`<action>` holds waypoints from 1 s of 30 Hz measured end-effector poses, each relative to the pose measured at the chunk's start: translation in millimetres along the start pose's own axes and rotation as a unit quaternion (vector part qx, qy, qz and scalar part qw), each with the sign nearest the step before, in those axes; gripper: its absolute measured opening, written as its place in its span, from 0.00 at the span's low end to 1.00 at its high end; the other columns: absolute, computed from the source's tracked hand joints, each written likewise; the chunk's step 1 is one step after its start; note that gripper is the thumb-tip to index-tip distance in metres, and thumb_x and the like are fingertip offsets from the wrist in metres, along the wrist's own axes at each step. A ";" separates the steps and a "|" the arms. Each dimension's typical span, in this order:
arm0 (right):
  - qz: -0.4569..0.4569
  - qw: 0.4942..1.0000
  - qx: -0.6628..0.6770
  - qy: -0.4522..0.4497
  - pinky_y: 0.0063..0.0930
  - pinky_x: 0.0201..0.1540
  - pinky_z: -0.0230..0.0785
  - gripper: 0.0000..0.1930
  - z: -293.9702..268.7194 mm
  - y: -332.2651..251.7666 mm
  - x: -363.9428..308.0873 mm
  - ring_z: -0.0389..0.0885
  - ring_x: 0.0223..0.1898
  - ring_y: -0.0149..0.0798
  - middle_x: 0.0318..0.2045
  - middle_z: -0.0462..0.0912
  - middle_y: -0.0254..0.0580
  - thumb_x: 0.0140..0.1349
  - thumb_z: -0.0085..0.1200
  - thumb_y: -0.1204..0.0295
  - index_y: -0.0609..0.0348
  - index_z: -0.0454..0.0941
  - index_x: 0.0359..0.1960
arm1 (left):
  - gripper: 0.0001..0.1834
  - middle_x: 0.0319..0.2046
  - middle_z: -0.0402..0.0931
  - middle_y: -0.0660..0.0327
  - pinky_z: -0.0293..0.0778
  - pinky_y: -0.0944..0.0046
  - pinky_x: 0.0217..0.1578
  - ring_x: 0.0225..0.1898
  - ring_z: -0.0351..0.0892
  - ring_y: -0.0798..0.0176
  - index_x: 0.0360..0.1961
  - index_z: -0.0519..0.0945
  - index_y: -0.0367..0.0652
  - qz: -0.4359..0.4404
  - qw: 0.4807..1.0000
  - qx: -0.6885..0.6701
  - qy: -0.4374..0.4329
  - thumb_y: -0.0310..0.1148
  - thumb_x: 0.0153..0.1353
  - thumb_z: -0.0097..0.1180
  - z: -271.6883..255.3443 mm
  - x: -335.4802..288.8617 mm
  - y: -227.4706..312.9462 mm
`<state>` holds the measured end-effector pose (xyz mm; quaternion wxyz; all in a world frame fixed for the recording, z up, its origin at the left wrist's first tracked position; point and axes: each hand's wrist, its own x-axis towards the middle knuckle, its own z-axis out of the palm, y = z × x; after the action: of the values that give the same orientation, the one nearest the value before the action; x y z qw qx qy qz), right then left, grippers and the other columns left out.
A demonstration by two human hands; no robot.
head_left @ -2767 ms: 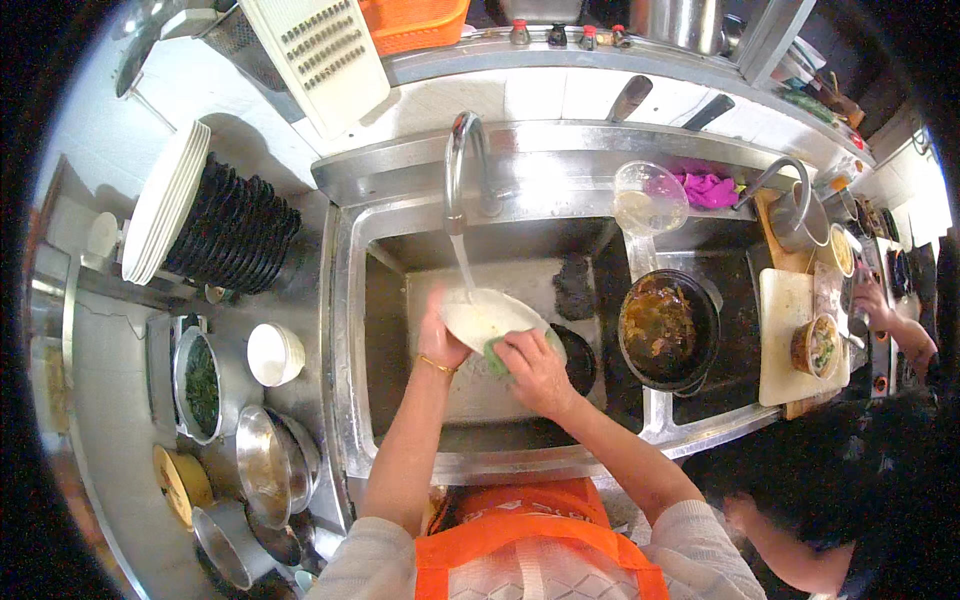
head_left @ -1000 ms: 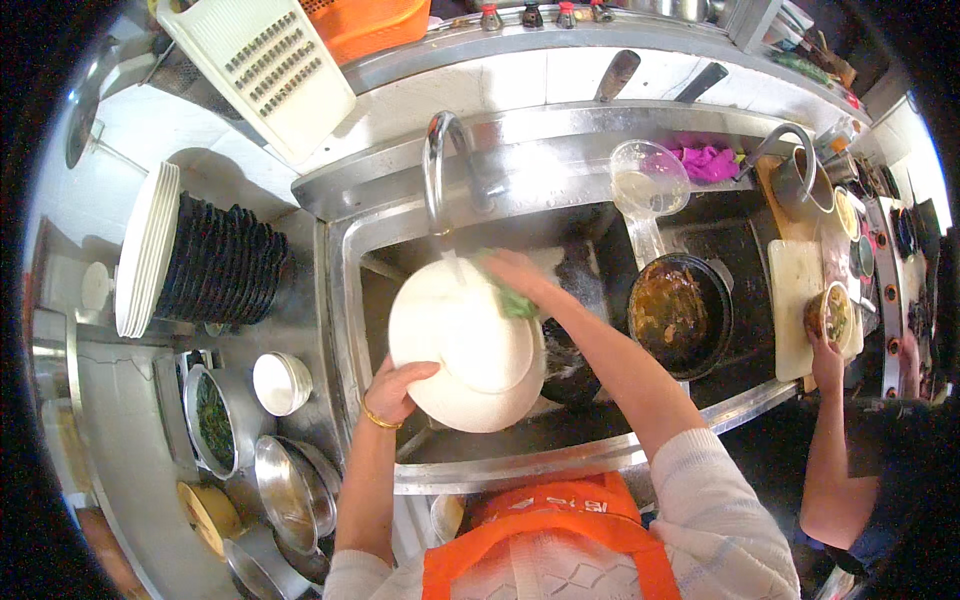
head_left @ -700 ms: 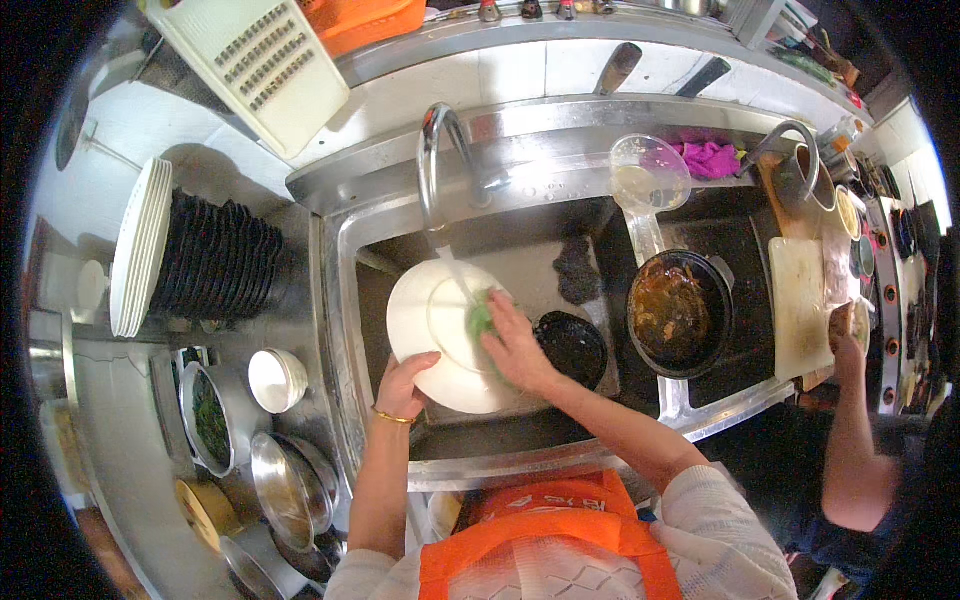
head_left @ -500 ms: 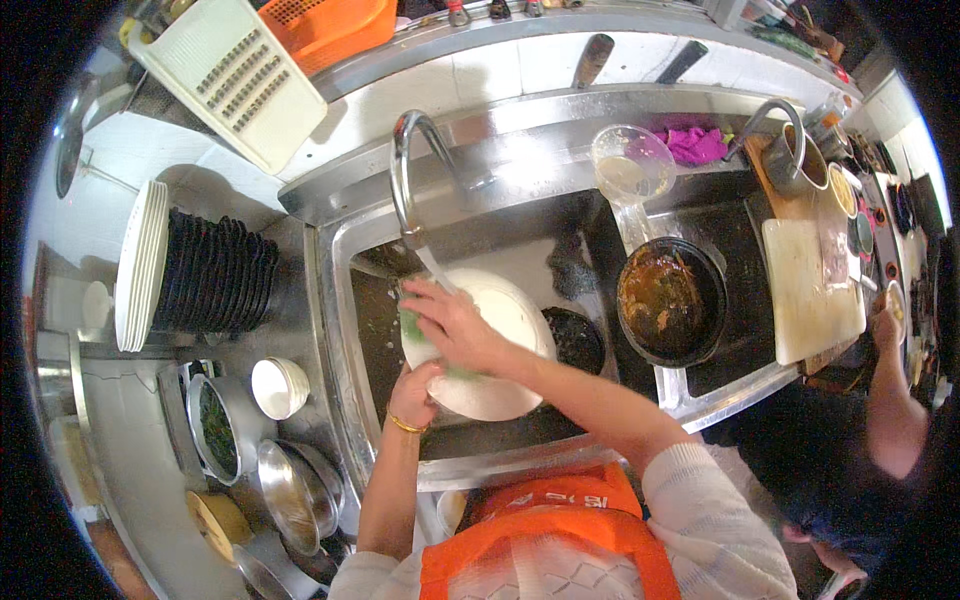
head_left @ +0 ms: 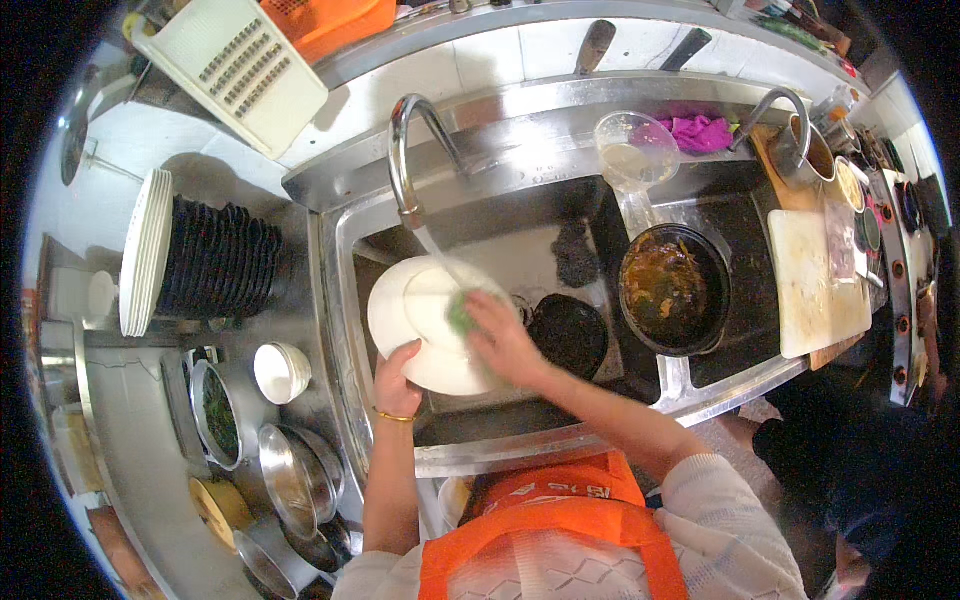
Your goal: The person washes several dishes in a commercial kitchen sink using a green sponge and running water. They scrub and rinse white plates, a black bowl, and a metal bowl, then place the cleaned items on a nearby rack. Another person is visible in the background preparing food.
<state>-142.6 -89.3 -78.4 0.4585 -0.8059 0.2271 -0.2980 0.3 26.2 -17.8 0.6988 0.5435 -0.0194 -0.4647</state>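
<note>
A round white plate is tilted over the left sink basin, under the stream from the curved faucet. My left hand grips its near-left rim, thumb on the upper face. Against the plate's right part, my right hand presses a green scrubbing pad, both a little blurred. Deeper in the basin, right of the plate, lies a round black dish.
A black pan with brown sauce rests over the right basin. Beyond it are a clear plastic bowl and purple cloth. A cutting board lies right. Plates stand stacked left. Another person is at lower right.
The plate has shifted up and left, with more of its face showing. My right hand and the green pad have slid right across it. The other person's arm has left its earlier place.
</note>
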 end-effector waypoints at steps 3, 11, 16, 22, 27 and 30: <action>-0.005 1.000 0.014 0.021 0.39 0.61 0.50 0.20 6.9 -7.0 -9.7 0.58 0.59 0.52 0.56 0.62 0.54 0.53 0.46 0.79 0.65 0.65 0.51 | 0.29 0.49 0.68 0.54 0.68 0.61 0.49 0.49 0.70 0.56 0.55 0.62 0.35 0.022 0.999 -0.018 -0.022 0.22 0.48 0.51 -1.3 -0.8 0.0; 0.206 0.959 0.181 -0.071 0.35 0.50 0.64 0.19 -25.7 56.9 77.7 0.73 0.46 0.51 0.45 0.75 0.52 0.56 0.46 0.66 0.62 0.69 0.49 | 0.28 0.49 0.69 0.54 0.69 0.56 0.49 0.49 0.70 0.54 0.53 0.65 0.36 -0.101 0.991 0.084 -0.015 0.22 0.47 0.53 -2.3 -20.5 17.6; 0.035 0.993 0.092 -0.071 0.33 0.50 0.63 0.17 14.1 14.4 109.7 0.71 0.46 0.52 0.42 0.73 0.53 0.56 0.45 0.65 0.63 0.70 0.44 | 0.25 0.45 0.72 0.52 0.72 0.56 0.46 0.45 0.74 0.55 0.50 0.67 0.32 -0.036 0.990 0.111 -0.084 0.22 0.47 0.53 10.1 -12.8 1.6; 0.242 0.943 0.209 -0.085 0.34 0.46 0.66 0.18 -0.8 54.8 100.2 0.74 0.43 0.45 0.41 0.76 0.49 0.54 0.48 0.69 0.60 0.72 0.47 | 0.26 0.46 0.71 0.52 0.70 0.56 0.48 0.46 0.72 0.53 0.50 0.67 0.32 0.006 0.999 0.044 0.015 0.24 0.47 0.53 0.6 -19.8 13.2; 0.177 0.971 0.161 -0.005 0.33 0.57 0.57 0.25 -8.6 58.5 25.9 0.66 0.54 0.47 0.52 0.69 0.50 0.52 0.46 0.76 0.58 0.64 0.56 | 0.28 0.48 0.70 0.54 0.68 0.57 0.49 0.47 0.71 0.54 0.53 0.65 0.34 0.055 0.997 0.015 0.050 0.24 0.48 0.53 2.1 -10.0 1.9; -0.020 0.995 0.094 0.028 0.37 0.59 0.52 0.22 5.9 11.8 -8.8 0.62 0.57 0.48 0.53 0.66 0.49 0.49 0.43 0.85 0.63 0.67 0.49 | 0.25 0.46 0.72 0.56 0.70 0.58 0.47 0.45 0.73 0.56 0.52 0.66 0.38 0.043 0.998 0.006 0.036 0.25 0.50 0.54 14.4 5.7 -16.4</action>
<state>-145.9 -85.7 -93.5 0.5197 -0.7546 0.1946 -0.3501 -14.4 12.0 -27.4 0.7154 0.5627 -0.0200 -0.4138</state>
